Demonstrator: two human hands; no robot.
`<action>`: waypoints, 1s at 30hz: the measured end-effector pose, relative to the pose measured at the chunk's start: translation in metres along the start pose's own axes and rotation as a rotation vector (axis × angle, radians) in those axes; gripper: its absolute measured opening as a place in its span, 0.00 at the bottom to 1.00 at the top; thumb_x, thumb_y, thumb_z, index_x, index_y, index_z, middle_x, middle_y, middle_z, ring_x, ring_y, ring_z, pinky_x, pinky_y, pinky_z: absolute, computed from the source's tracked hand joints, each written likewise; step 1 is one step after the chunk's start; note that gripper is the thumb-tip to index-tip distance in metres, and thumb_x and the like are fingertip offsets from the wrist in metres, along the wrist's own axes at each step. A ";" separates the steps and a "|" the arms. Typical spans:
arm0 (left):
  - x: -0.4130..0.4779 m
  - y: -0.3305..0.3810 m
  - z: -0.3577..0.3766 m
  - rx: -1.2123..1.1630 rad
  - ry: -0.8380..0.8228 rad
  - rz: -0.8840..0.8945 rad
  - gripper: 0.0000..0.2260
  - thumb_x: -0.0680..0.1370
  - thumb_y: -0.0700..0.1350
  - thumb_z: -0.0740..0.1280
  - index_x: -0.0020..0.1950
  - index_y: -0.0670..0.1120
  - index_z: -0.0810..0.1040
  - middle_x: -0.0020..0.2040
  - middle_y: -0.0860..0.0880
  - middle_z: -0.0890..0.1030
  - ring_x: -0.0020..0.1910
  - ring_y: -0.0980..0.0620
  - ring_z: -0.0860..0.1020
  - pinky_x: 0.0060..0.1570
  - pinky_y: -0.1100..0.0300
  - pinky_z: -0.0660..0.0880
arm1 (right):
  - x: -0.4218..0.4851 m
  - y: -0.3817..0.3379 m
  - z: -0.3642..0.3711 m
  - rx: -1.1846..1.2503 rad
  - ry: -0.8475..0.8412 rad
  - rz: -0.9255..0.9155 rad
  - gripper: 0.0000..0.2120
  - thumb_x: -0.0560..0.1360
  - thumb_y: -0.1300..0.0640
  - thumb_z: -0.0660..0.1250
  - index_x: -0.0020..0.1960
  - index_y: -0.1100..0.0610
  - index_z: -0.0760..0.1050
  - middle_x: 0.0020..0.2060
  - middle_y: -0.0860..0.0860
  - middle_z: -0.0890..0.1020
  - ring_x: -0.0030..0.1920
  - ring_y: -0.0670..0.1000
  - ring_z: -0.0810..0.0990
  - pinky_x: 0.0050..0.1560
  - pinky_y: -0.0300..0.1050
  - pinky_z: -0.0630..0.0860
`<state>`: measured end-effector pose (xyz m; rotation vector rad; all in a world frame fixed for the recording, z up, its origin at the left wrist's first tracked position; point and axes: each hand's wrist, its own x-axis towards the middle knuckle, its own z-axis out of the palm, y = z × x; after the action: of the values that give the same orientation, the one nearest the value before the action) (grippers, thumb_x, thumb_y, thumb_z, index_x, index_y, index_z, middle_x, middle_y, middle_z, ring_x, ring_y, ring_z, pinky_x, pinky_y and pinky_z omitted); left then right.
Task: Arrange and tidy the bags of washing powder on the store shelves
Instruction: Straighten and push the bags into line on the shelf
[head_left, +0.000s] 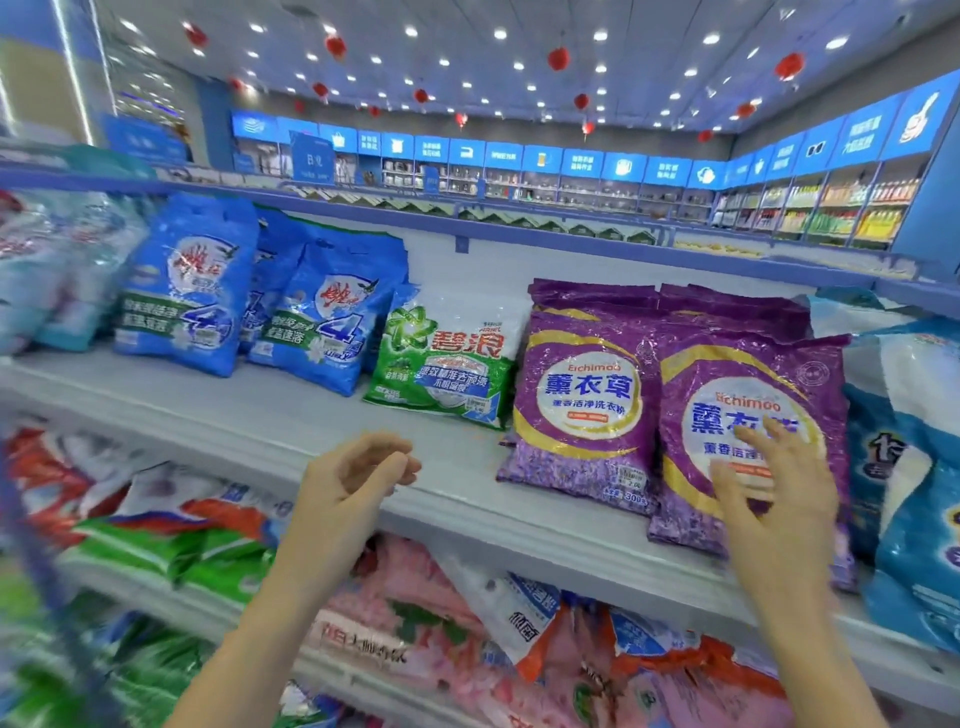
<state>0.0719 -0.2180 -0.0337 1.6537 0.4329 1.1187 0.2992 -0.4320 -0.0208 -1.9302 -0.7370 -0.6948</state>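
so, left hand (358, 478): i see it hovering before the shelf edge, fingers loosely curled, holding nothing.
right hand (774, 488): fingers spread, held in front of the right purple bag (727, 374); it is blurred, so i cannot tell if it touches.
left purple bag (582, 410): stands just beside the right one at the front, both leaning back on more purple packs behind.
green-and-white bag (447, 358): leaning back, just left of the purple pair.
blue bags (187, 291): upright further left on the same middle shelf (260, 410).
pale blue bags (914, 493): at the right end, next to the right purple bag.
lower bags (415, 623): pink, red and green packs lying jumbled on the shelf below.
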 end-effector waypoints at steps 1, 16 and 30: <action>-0.002 -0.001 -0.016 0.017 0.033 -0.004 0.10 0.71 0.49 0.64 0.47 0.46 0.80 0.41 0.49 0.85 0.43 0.52 0.82 0.45 0.62 0.78 | -0.006 -0.014 0.002 0.110 0.004 -0.016 0.17 0.72 0.46 0.60 0.57 0.52 0.77 0.58 0.54 0.78 0.62 0.51 0.72 0.65 0.53 0.67; -0.093 0.006 -0.335 0.129 0.689 0.035 0.24 0.62 0.72 0.68 0.37 0.52 0.82 0.30 0.52 0.79 0.29 0.57 0.75 0.29 0.68 0.71 | -0.129 -0.268 0.146 1.047 -0.511 0.100 0.16 0.75 0.43 0.62 0.34 0.48 0.80 0.19 0.50 0.72 0.19 0.44 0.65 0.19 0.35 0.55; -0.137 -0.001 -0.626 0.227 1.040 0.026 0.19 0.76 0.55 0.64 0.27 0.50 0.74 0.24 0.56 0.68 0.24 0.59 0.65 0.29 0.57 0.57 | -0.259 -0.506 0.344 1.291 -0.943 0.216 0.27 0.54 0.28 0.71 0.33 0.52 0.80 0.19 0.50 0.72 0.21 0.46 0.68 0.22 0.37 0.58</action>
<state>-0.5181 0.0274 -0.0856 1.1320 1.2238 1.9617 -0.1850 0.0199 -0.0677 -0.9549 -1.1022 0.7960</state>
